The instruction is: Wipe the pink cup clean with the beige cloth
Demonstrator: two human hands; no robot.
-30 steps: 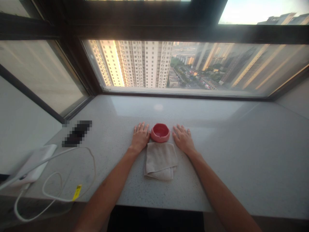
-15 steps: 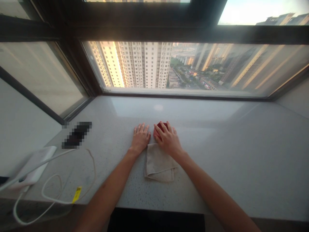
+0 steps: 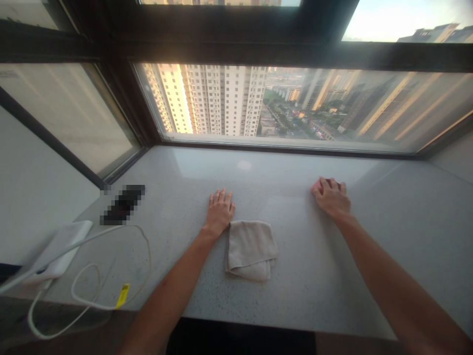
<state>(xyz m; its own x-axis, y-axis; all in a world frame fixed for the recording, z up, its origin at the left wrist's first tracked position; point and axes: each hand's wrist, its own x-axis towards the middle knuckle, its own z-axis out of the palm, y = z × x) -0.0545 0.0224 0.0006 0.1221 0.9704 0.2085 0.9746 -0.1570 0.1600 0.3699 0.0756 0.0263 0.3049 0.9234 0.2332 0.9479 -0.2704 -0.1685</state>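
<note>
My left hand (image 3: 219,211) lies flat and open on the pale stone sill (image 3: 303,276), fingers stretched out, beside the upper left corner of a folded beige cloth (image 3: 250,249). My right hand (image 3: 331,197) is out to the right, fingers curled over a small red bowl (image 3: 317,186). Only a sliver of the bowl's rim shows at the hand's left side. The bowl rests on or just above the sill; I cannot tell which.
A wide window (image 3: 295,103) runs along the back of the sill. At the left lie a blurred dark object (image 3: 123,203), a white power bank (image 3: 55,249) and a looping white cable (image 3: 92,291) with a yellow tag. The sill's front edge (image 3: 258,323) is near me.
My right hand went from flat on the sill to over the red bowl, closed on it, and carried it well to the right. The left hand and the cloth stayed put.
</note>
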